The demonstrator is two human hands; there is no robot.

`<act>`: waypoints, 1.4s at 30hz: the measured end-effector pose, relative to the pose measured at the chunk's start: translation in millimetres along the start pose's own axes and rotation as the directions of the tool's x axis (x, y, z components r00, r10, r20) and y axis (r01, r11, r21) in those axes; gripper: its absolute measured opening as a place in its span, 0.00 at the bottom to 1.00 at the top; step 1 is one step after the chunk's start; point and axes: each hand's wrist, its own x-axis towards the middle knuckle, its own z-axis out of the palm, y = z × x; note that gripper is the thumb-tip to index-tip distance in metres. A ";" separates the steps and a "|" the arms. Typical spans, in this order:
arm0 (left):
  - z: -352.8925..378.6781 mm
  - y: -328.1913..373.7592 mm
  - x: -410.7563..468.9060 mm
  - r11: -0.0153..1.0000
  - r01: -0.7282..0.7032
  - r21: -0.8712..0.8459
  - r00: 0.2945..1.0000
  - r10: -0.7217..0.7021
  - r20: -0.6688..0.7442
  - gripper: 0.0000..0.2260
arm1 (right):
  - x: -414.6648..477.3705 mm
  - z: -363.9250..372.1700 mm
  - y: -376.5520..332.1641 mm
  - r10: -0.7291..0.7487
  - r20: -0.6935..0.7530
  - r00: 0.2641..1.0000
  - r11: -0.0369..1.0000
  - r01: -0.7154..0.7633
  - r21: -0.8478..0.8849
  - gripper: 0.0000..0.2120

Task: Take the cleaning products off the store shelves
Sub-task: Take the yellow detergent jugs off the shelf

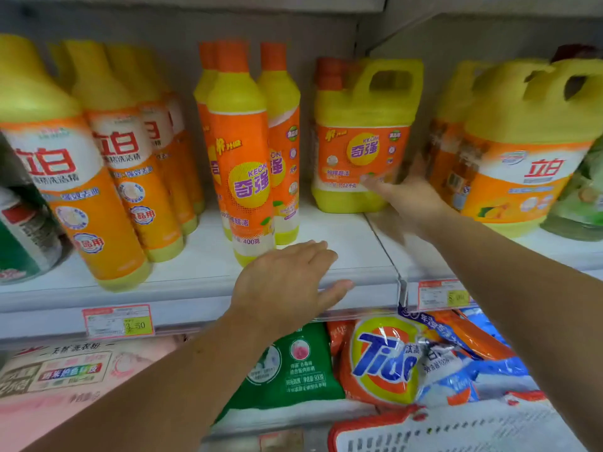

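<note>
I see white shelf (342,236). KEON jug (362,138) on it, yellow, orange label. KEON 400 bottle (243,158) left of jug. My right hand (408,197) spread, touching jug; left hand (287,285) spread, empty, below jug.

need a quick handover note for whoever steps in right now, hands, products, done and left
Left hand: open, empty, palm down over the shelf edge, just in front of the slim orange bottle.
Right hand: open, blurred, reaching at the lower right side of the yellow handled jug; no grip closed yet.
Products: bottles and jugs stand on the upper shelf; Tide bag and other detergent bags lie below.
Done: nothing is in hand.
Left: take the jug, then the remaining products.
</note>
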 end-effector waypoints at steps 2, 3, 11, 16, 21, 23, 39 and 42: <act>-0.1 1.4 -0.3 1.000 -0.010 0.010 1.000 0.010 0.000 0.25 | 8.6 -0.6 2.5 0.003 -0.033 0.999 0.998 -0.001 0.069 0.59; 0.1 1.4 -0.9 1.000 -0.008 0.018 1.000 0.008 -0.002 0.25 | 11.9 -1.1 6.9 -0.007 -0.051 0.999 0.998 0.010 0.062 0.55; -1.4 1.7 -0.5 1.000 0.015 0.011 1.000 -0.015 -0.001 0.25 | -8.4 -3.6 3.7 0.002 -0.086 0.996 1.000 -0.002 0.005 0.38; 1.4 1.0 -0.8 1.000 0.007 0.012 1.000 -0.007 -0.021 0.25 | -14.9 2.2 -10.5 -0.020 -0.076 0.997 0.999 0.022 0.026 0.44; 4.5 0.3 -0.5 1.000 -0.018 0.003 0.998 0.019 -0.057 0.25 | -17.3 5.8 -27.4 -0.101 -0.047 0.994 0.994 0.100 -0.036 0.36; 5.8 -0.3 -0.8 1.000 -0.024 -0.004 0.996 0.023 -0.087 0.25 | -25.6 0.7 -27.5 -0.142 -0.056 0.988 0.989 0.139 -0.050 0.32; -93.3 91.4 -77.5 0.204 0.556 -0.806 0.824 -0.261 0.503 0.47 | -245.5 -83.3 -93.1 -0.136 0.144 0.980 0.990 0.129 0.060 0.31; -116.2 109.7 -110.6 -0.074 0.586 -0.807 0.794 -0.143 0.591 0.43 | -292.7 -74.0 -83.4 -0.038 0.213 0.976 0.989 0.005 0.151 0.29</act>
